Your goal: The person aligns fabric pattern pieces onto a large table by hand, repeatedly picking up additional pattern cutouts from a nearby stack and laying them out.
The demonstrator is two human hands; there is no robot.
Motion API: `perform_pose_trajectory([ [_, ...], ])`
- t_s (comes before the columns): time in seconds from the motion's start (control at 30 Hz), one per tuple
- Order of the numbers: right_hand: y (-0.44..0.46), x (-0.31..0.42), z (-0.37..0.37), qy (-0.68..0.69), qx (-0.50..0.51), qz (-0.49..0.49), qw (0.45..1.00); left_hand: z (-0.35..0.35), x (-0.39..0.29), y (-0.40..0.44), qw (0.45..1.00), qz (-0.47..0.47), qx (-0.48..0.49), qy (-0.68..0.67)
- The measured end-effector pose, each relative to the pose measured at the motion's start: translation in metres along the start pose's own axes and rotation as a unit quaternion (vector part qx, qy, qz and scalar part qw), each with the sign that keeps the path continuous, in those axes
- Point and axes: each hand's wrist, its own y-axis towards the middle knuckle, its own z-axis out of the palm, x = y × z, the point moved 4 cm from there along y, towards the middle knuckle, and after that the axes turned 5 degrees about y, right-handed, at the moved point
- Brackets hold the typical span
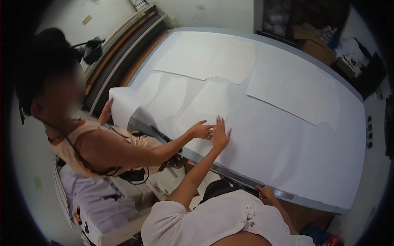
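Observation:
My left hand [221, 134] is over the white sheet on the large table [242, 178], fingers spread and holding nothing. Close beside it, touching or nearly touching, is the co-worker's hand [202, 130]. The co-worker's other hand [106, 111] holds a curled-up end of the white sheet [123, 104]. At the table's near edge my right hand [267, 195] has its fingers bent; what it grips there is too small to make out. Flat white pattern-like pieces [205, 51] lie towards the far side, and another large piece [287, 88] lies on the right.
The co-worker [102, 147] stands at the left of the table. Long rolls [119, 53] lie along its left end. A cardboard box [314, 45] sits beyond the far right corner. White cloth [92, 197] is heaped at the lower left.

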Motion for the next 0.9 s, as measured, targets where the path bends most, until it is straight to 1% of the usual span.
perform_pose_trajectory([
  [0.03, -0.006, 0.003, -0.002, -0.024, 0.002, -0.017, 1.0, 0.012, 0.004, 0.016, 0.999, -0.006, -0.021, 0.028],
  [0.07, -0.015, 0.013, -0.003, -0.049, 0.003, -0.034, 0.998, 0.037, 0.022, 0.02, 0.996, -0.02, -0.021, 0.086],
  [0.13, -0.007, 0.017, 0.001, 0.0, 0.002, -0.046, 0.999, 0.085, 0.056, 0.026, 0.979, -0.049, -0.016, 0.2],
  [0.23, 0.007, 0.004, 0.002, 0.089, -0.026, -0.137, 0.986, 0.142, 0.109, 0.025, 0.991, -0.07, -0.017, 0.11],
  [0.27, 0.007, -0.011, -0.009, 0.048, -0.062, -0.235, 0.969, 0.148, 0.099, 0.026, 0.989, -0.071, -0.026, 0.127],
  [0.3, 0.006, -0.027, -0.021, 0.002, -0.107, -0.326, 0.939, 0.143, 0.082, 0.022, 0.984, -0.078, -0.053, 0.153],
  [0.33, -0.02, -0.029, -0.032, 0.157, -0.102, -0.228, 0.956, 0.138, 0.064, 0.017, 0.972, -0.097, -0.091, 0.194],
  [0.4, -0.038, -0.066, -0.066, 0.223, -0.169, -0.221, 0.934, 0.124, 0.019, 0.017, 0.938, -0.187, -0.134, 0.259],
  [0.43, -0.045, -0.085, -0.083, 0.245, -0.194, -0.225, 0.923, 0.111, -0.024, 0.021, 0.899, -0.277, -0.052, 0.335],
  [0.47, -0.055, -0.098, -0.094, 0.269, -0.219, -0.228, 0.91, 0.097, -0.053, 0.029, 0.923, -0.244, -0.071, 0.291],
  [0.5, -0.072, -0.12, -0.109, 0.293, -0.261, -0.223, 0.892, 0.1, -0.08, 0.029, 0.946, -0.157, -0.155, 0.237],
  [0.53, -0.092, -0.153, -0.12, 0.319, -0.307, -0.213, 0.871, 0.107, -0.122, 0.007, 0.968, -0.06, -0.169, 0.178],
  [0.57, -0.11, -0.191, -0.13, 0.345, -0.356, -0.204, 0.844, 0.115, -0.163, -0.025, 0.972, -0.016, -0.14, 0.187],
  [0.63, -0.152, -0.277, -0.137, 0.406, -0.455, -0.171, 0.774, 0.125, -0.279, -0.107, 0.986, 0.058, 0.012, 0.158],
  [0.67, -0.173, -0.311, -0.137, 0.433, -0.499, -0.15, 0.736, 0.138, -0.328, -0.145, 0.977, 0.187, 0.02, 0.104],
  [0.7, -0.193, -0.34, -0.134, 0.458, -0.537, -0.129, 0.696, 0.122, -0.393, -0.178, 0.932, 0.359, -0.017, -0.041],
  [0.73, -0.21, -0.367, -0.129, 0.48, -0.569, -0.109, 0.659, 0.117, -0.447, -0.212, 0.852, 0.416, 0.191, -0.255],
  [0.77, -0.221, -0.389, -0.123, 0.499, -0.593, -0.092, 0.625, 0.082, -0.501, -0.242, 0.784, 0.537, 0.195, -0.243],
  [0.8, -0.228, -0.407, -0.116, 0.524, -0.606, -0.078, 0.594, 0.055, -0.543, -0.274, 0.701, 0.647, 0.194, -0.226],
  [0.83, -0.226, -0.424, -0.108, 0.55, -0.612, -0.07, 0.564, 0.033, -0.576, -0.299, 0.656, 0.671, 0.2, -0.282],
  [0.87, -0.207, -0.445, -0.103, 0.584, -0.607, -0.079, 0.534, 0.035, -0.596, -0.312, 0.641, 0.684, 0.201, -0.286],
  [0.9, -0.189, -0.466, -0.097, 0.616, -0.601, -0.089, 0.501, 0.044, -0.617, -0.326, 0.608, 0.687, 0.269, -0.293],
])
